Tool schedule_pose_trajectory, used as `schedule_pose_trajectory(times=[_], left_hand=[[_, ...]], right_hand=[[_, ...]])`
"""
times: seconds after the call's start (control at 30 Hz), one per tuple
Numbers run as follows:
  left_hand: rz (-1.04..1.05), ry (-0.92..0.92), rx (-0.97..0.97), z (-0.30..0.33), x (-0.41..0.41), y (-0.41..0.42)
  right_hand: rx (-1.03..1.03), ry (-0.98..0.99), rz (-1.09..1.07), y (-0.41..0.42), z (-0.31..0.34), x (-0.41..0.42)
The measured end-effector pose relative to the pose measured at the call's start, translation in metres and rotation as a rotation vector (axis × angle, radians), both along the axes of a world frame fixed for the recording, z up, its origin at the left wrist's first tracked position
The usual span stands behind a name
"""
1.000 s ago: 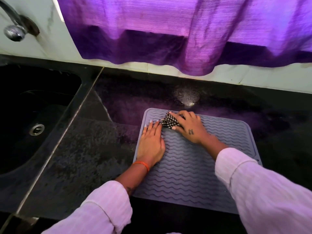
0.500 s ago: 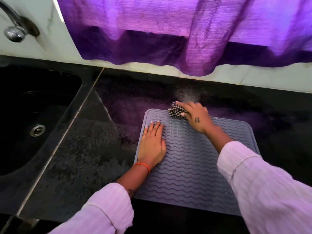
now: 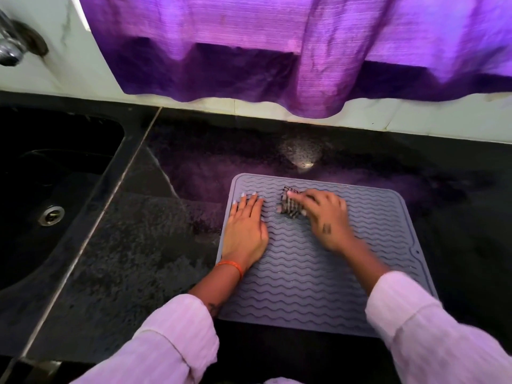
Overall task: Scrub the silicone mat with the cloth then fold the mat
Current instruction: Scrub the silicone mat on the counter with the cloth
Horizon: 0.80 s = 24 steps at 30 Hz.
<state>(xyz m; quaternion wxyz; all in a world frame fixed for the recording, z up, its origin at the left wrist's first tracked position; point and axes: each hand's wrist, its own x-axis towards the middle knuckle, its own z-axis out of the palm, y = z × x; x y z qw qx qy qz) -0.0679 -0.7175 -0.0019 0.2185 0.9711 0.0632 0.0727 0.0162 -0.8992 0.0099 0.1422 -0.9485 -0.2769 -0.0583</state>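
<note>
A grey silicone mat (image 3: 318, 275) with wavy ridges lies flat on the dark counter. My left hand (image 3: 245, 231) rests flat on the mat's left part, fingers straight, pressing it down. My right hand (image 3: 324, 217) grips a bunched black-and-white checked cloth (image 3: 289, 207) against the mat's upper middle. The hand and the cloth are blurred by motion. Part of the cloth is hidden under my fingers.
A black sink (image 3: 52, 195) with a metal drain (image 3: 51, 215) lies to the left, and a tap (image 3: 11, 48) sits at the top left. A purple curtain (image 3: 277, 51) hangs over the white tiled wall behind the dark stone counter (image 3: 138, 259).
My right hand pushed the cloth up to the mat's far edge, then pulled it back down towards me. My left hand stayed pressed on the mat.
</note>
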Motion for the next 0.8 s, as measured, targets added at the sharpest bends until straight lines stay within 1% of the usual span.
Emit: schedule_pose_trajectory(times=[0.07, 0.17, 0.27, 0.4, 0.47, 0.53, 0.63, 0.73, 0.8], left_hand=[[0.003, 0.007, 0.01, 0.0, 0.0, 0.0], [-0.002, 0.006, 0.009, 0.0, 0.0, -0.001], [-0.006, 0.006, 0.017, 0.0, -0.001, -0.001], [0.005, -0.001, 0.025, -0.001, 0.0, -0.001], [0.003, 0.001, 0.035, 0.0, 0.0, -0.001], [0.001, 0.0, 0.032, 0.0, -0.001, -0.001], [0.008, -0.004, 0.029, 0.0, -0.001, -0.002], [0.004, 0.0, 0.053, 0.0, 0.0, -0.001], [0.005, 0.008, 0.057, 0.001, -0.001, -0.002]], right_hand=[[-0.029, -0.014, 0.016, -0.004, -0.012, -0.013], [-0.064, 0.022, 0.023, 0.003, 0.001, 0.005], [-0.009, 0.044, 0.027, -0.001, 0.011, 0.002], [-0.03, -0.005, 0.006, -0.007, -0.012, -0.033], [-0.034, -0.008, 0.002, -0.003, -0.005, -0.024], [-0.048, 0.04, 0.027, -0.002, 0.006, -0.017], [0.026, 0.023, 0.037, -0.01, 0.008, -0.033], [0.001, 0.015, 0.012, -0.014, -0.004, -0.053], [-0.027, 0.043, 0.024, -0.01, -0.001, -0.045]])
